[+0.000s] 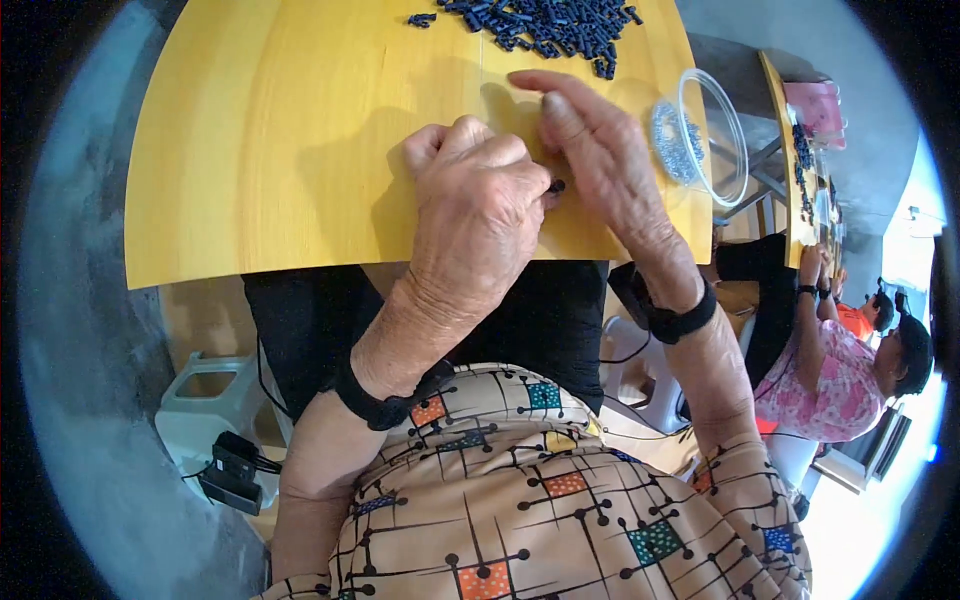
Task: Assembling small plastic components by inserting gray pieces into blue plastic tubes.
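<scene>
my left hand (478,205) is curled tight, its fingers pinching a small dark piece (557,186) low over the yellow surface (280,130); right hand (590,140) hovers released beside it. looks like mid-assembly; next wants a steady fit, more pieces from the dark pile (545,22).

small dark part (556,186) mostly hidden between hands | dark pieces pile (540,25) cut off (top edge)

Left hand (478,215) fisted, right hand (597,150) fingers extended, hands touching, wrists banded.
</scene>
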### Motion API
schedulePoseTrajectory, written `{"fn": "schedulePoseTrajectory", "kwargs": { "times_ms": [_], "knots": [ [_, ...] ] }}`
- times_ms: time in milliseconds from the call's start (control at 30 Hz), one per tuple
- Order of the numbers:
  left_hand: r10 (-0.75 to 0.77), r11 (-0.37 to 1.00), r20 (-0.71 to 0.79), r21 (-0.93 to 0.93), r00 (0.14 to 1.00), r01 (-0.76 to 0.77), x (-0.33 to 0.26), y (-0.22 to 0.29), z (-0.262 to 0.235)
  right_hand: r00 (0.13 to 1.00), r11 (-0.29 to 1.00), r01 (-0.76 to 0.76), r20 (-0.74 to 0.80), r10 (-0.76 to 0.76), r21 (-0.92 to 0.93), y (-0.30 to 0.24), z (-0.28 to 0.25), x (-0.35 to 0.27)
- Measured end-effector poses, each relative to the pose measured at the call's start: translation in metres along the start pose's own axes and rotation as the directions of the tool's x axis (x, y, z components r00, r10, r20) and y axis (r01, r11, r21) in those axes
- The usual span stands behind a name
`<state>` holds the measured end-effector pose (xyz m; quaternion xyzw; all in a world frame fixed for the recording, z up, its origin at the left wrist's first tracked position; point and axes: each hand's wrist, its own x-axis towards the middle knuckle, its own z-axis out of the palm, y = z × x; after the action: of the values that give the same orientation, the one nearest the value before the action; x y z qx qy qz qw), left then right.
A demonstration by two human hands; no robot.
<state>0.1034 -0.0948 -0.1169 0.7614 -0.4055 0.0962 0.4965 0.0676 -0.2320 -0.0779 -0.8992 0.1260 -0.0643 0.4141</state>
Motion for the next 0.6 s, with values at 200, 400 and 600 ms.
{"fn": "schedulePoseTrajectory", "kwargs": {
  "times_ms": [200,400,600],
  "knots": [
    [0.048,0.999,-0.032,-0.016,0.998,-0.048,-0.002,-0.003,0.004,0.993,0.985,0.086,-0.064,-0.096,-0.148,0.005,0.008,0.007],
    [0.063,0.997,-0.056,0.05,0.996,-0.06,0.001,-0.001,0.002,0.987,0.956,0.099,-0.094,-0.13,-0.278,0.005,0.013,0.006],
    [0.057,0.998,-0.066,0.016,0.996,-0.056,0.002,-0.002,0.002,0.978,0.921,0.155,-0.077,-0.194,-0.357,0.004,0.014,0.004]
  ]
}}
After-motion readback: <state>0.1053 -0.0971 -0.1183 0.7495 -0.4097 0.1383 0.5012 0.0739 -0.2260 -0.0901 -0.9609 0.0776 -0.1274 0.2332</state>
